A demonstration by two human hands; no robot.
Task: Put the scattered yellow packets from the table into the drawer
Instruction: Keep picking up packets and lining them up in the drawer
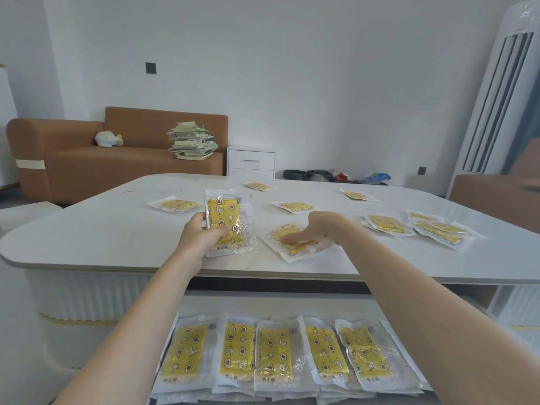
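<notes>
My left hand is shut on a yellow packet, held upright just above the white table. My right hand lies palm down on another yellow packet that rests flat on the table, with the fingers spread over it and not closed. Several more yellow packets lie scattered over the table, such as one at the left, one in the middle and a cluster at the right. Under the table's front edge the open drawer holds a row of several yellow packets.
A brown sofa with a stack of books stands behind the table. Beside it is a small white cabinet. A tall white air conditioner stands at the back right, and another brown seat is at the right.
</notes>
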